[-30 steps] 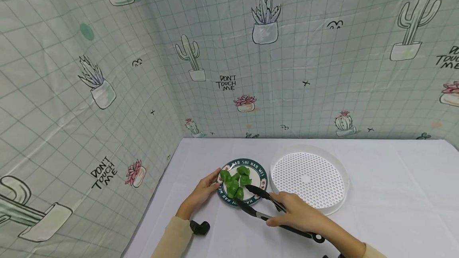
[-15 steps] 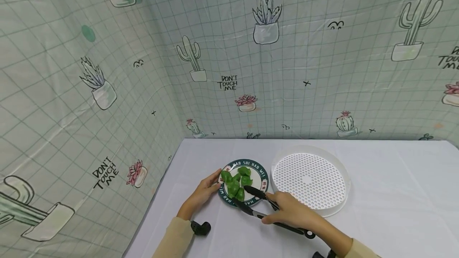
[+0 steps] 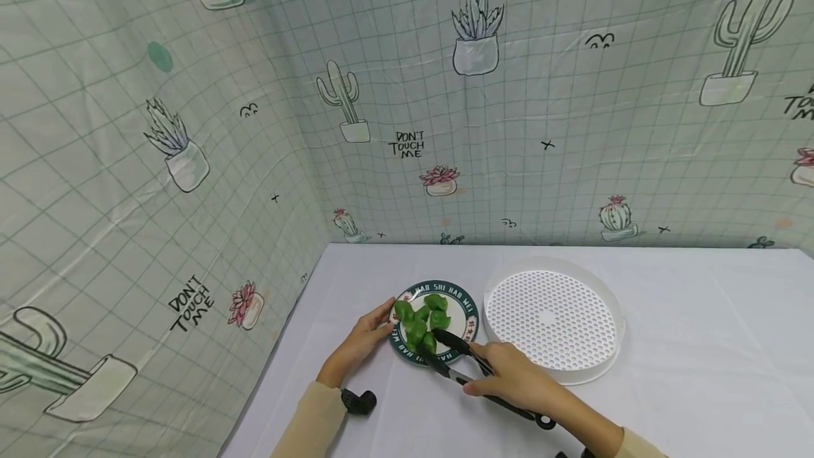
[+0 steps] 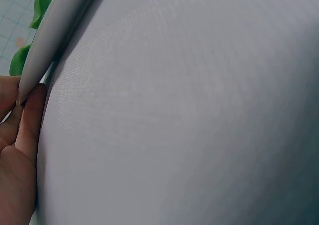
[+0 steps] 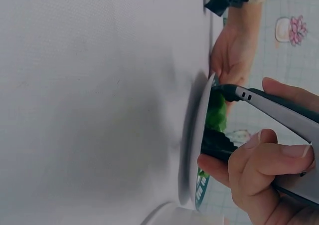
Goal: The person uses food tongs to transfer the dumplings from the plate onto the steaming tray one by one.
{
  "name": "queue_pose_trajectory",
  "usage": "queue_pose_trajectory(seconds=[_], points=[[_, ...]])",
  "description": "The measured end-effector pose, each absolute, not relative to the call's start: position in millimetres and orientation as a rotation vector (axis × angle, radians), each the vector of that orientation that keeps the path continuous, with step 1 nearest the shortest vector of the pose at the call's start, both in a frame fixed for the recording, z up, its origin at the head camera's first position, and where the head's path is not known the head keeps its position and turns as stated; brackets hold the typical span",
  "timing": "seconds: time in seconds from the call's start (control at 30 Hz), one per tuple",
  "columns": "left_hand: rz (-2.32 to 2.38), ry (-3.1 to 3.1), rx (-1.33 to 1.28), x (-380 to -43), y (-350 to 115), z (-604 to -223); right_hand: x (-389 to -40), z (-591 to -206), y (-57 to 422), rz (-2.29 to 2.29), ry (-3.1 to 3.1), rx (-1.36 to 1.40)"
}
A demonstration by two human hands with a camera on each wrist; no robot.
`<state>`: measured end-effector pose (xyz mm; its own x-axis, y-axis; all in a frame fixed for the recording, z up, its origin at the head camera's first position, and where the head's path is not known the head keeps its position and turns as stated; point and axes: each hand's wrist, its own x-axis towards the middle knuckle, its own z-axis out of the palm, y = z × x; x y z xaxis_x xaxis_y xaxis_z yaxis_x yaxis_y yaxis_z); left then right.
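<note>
Near the table's left side, my left hand (image 3: 359, 345) pinches the rim of a round plate (image 3: 468, 302) with a dark green lettered border. In the left wrist view, thumb and fingers sit on either side of that rim, which is slightly raised there. Several glossy green pieces, like small bell peppers (image 3: 416, 331), lie grouped on the plate. My right hand (image 3: 514, 377) grips black-and-silver tongs (image 3: 459, 377). Their dark tips are spread around the pepper (image 3: 429, 342) at the plate's front. In the right wrist view, the tongs' tips reach down onto the plate beside the green pieces.
Right of the plate stands a round white tray (image 3: 618, 334) with a perforated base, close behind my right hand. A white cloth covers the table (image 3: 699, 373). Cactus-print fabric (image 3: 547, 182) hangs along the back and left. A black wrist device (image 3: 359, 402) sits at my left wrist.
My right hand and the tongs have shifted slightly left, and the tips have come a little closer together around the front pepper. My left hand keeps its hold on the plate.
</note>
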<state>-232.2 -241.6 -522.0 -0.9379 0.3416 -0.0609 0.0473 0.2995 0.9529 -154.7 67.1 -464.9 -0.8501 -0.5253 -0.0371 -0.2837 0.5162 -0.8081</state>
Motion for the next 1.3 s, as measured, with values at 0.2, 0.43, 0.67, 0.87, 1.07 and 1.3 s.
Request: queue_pose_trajectory(seconds=[0.2, 0.43, 0.67, 0.87, 1.07, 1.3], points=[[1.695, 2.304, 0.344, -232.4, -240.9, -523.4, -154.0, -464.9, 71.4, -1.260, 2.505, -0.670], [1.690, 2.326, 0.336, -230.1, -240.4, -523.1, -154.2, -462.6, 80.2, -1.274, 2.530, -0.709], [1.704, 2.320, 0.317, -229.6, -238.7, -523.2, -153.6, -460.7, 85.5, -1.266, 2.552, -0.723], [1.716, 2.292, 0.332, -228.8, -237.9, -524.2, -153.5, -457.8, 88.9, -1.318, 2.536, -0.730], [1.722, 2.273, 0.336, -229.6, -237.4, -526.7, -155.0, -451.2, 96.8, -1.361, 2.523, -0.733], [1.704, 2.303, 0.310, -227.5, -237.6, -527.8, -158.1, -440.1, 114.9, -1.413, 2.530, -0.696]])
